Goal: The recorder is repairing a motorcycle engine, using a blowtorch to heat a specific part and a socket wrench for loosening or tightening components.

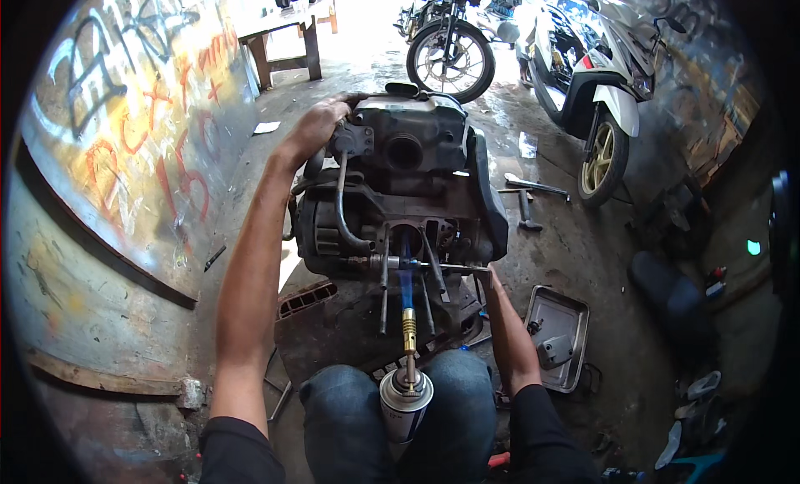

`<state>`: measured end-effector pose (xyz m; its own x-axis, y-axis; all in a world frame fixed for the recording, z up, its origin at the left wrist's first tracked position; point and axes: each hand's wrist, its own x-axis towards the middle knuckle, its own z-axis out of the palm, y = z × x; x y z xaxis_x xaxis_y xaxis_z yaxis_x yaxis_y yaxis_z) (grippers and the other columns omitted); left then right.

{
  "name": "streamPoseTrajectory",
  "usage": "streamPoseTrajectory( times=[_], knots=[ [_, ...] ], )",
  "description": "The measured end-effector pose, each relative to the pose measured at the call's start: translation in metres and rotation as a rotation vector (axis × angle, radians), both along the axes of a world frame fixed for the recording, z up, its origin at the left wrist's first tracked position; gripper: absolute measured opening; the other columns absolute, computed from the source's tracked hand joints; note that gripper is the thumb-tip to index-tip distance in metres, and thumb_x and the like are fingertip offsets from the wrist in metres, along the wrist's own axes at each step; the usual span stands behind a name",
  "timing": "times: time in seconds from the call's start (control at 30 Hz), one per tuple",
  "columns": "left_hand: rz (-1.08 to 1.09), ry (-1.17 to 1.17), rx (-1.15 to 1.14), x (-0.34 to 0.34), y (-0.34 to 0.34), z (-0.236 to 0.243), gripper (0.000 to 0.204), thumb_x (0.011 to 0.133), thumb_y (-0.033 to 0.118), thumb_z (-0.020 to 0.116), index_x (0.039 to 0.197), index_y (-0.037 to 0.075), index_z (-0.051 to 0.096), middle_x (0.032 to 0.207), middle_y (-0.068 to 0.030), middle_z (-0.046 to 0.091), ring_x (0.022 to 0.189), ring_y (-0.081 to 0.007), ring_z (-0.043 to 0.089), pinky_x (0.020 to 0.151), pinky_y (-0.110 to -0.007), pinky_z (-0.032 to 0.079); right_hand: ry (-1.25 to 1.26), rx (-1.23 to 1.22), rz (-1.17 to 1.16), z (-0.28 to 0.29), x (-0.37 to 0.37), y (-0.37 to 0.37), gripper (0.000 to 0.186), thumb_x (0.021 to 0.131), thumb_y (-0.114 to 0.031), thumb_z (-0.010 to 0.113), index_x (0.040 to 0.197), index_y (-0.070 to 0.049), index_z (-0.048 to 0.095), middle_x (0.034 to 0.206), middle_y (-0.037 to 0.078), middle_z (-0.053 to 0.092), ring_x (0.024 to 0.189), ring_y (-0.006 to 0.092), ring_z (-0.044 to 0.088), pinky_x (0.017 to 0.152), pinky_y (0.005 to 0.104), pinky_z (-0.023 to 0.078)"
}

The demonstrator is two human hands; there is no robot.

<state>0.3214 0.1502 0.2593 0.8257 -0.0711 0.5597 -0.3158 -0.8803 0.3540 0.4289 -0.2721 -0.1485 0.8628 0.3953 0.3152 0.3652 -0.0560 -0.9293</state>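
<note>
In front of me stands a dark, greasy motorcycle engine (pixel 400 192), with studs jutting toward me. My left hand (pixel 323 124) grips its upper left side, the fingers partly hidden behind the casing. At the engine's lower right is my right hand (pixel 490 274), closed at the end of a thin metal rod (pixel 454 266) that crosses between the studs; most of its fingers are hidden. A gas torch (pixel 407 401), a canister with a brass nozzle, is clamped upright between my knees. Its blue flame (pixel 407 288) points into the round opening between the studs.
A metal tray (pixel 577 317) with parts lies to the right. Beyond it, a hammer (pixel 527 211) rests on the floor. A white scooter (pixel 604 76) and another motorcycle (pixel 450 55) stand farther back. A painted wall (pixel 125 134) runs along the left, near a wooden table (pixel 287 47).
</note>
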Motion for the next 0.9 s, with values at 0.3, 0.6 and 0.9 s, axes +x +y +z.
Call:
streamPoseTrajectory(
  times=[0.3,0.6,0.9],
  knots=[
    [0.006,0.013,0.169,0.003,0.005,-0.001,0.026,0.095,0.009,0.044,0.100,-0.009,0.063,0.110,-0.0244,0.063,0.107,-0.0337,0.060,0.096,-0.039,0.045,-0.042,-0.077,-0.014,-0.004,-0.001,-0.009,0.047,0.099,-0.046,0.043,0.120,-0.005,0.054,0.106,0.007,0.061,0.094,0.0202,0.057,0.081,0.0343,0.047],
    [-0.029,-0.033,0.123,0.003,-0.004,0.002,0.022,0.092,0.006,0.044,0.091,-0.007,0.062,0.106,-0.0248,0.063,0.104,-0.0348,0.060,0.094,-0.039,0.045,-0.090,-0.139,-0.031,-0.008,0.000,-0.014,0.045,0.099,-0.044,0.042,0.118,-0.005,0.054,0.104,0.007,0.061,0.093,0.0210,0.057,0.080,0.0351,0.047],
    [0.028,0.085,-0.078,0.002,-0.002,0.001,0.025,0.096,0.010,0.046,0.099,-0.007,0.064,0.106,-0.0233,0.065,0.108,-0.0342,0.060,0.096,-0.040,0.045,-0.141,-0.220,-0.061,-0.005,-0.004,-0.040,0.042,0.100,-0.042,0.042,0.116,-0.005,0.055,0.102,0.008,0.061,0.092,0.0217,0.057,0.079,0.0360,0.047]
  ],
)
